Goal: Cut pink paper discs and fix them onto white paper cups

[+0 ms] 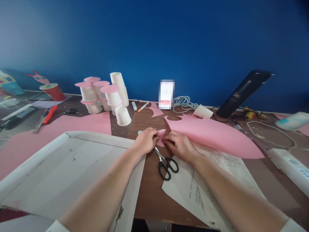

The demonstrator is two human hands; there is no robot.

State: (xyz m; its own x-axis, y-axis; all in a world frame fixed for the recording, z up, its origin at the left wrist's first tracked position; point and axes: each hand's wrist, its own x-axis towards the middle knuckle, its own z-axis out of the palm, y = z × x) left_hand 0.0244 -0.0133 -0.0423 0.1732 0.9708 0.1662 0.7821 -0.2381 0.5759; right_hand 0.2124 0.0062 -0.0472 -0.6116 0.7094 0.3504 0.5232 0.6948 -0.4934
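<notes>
Between my two hands is a small pink paper piece, its edges pinched by fingers on both sides. My left hand is closed on its left edge, and my right hand is closed on its right edge. Just below them lie scissors with black handles, blades pointing up toward the paper. A large curled pink sheet with cut-out curves rests beyond my right hand. Part of a pale blue object shows behind my left hand; its kind is hidden.
White paper cups, several topped with pink discs, stand at the back left. A white box lid lies under my left forearm, printed sheets under my right. A phone, black bottle and power strip also occupy the table.
</notes>
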